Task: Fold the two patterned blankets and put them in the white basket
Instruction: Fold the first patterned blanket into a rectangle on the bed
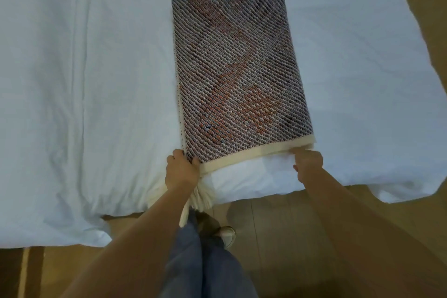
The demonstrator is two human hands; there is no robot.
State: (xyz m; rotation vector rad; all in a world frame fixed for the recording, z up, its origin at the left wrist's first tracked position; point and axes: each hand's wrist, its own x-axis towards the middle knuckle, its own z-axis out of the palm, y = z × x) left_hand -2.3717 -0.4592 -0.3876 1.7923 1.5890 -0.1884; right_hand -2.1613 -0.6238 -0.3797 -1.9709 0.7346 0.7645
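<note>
A folded patterned blanket (239, 70), dark with diagonal stripes and orange patches, lies as a long rectangle on the white bed (72, 80). Its near edge has a cream band and a cream fringe that hangs over the bed's front edge. My left hand (182, 169) grips the near left corner, thumb on top of the weave. My right hand (308, 164) pinches the near right corner at the cream band. Only one blanket is in view, and no white basket shows.
The white bedding has long creases and drops off at the front edge to a wooden floor (278, 220). My legs in blue jeans (205, 266) and a shoe (227, 233) stand below the bed's edge. The bed's right corner curves away at upper right.
</note>
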